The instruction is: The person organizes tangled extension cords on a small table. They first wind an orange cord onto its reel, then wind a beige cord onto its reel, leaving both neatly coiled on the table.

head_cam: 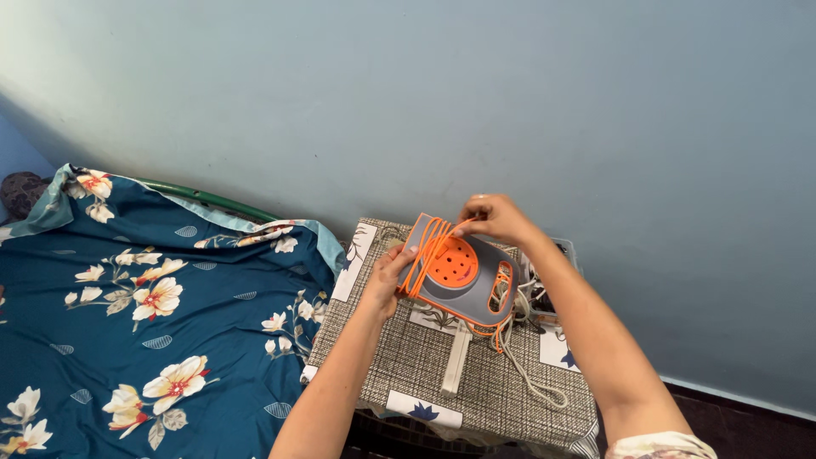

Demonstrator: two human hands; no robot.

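A grey extension box (459,280) with a round orange socket face is held tilted above a small table. My left hand (388,274) grips its left edge, thumb over the orange cord (427,245) that is looped several times around the box. My right hand (493,218) is at the box's top edge, pinching the orange cord between its fingers. An orange handle slot shows on the box's right side.
The small table (425,365) has a checked cloth with flower patches. A white power strip (457,357) and a white cord (531,378) lie on it, with a clear box of cables (544,293) behind. A bed with a blue flowered sheet (144,314) lies left. A blue-grey wall (510,102) is close behind.
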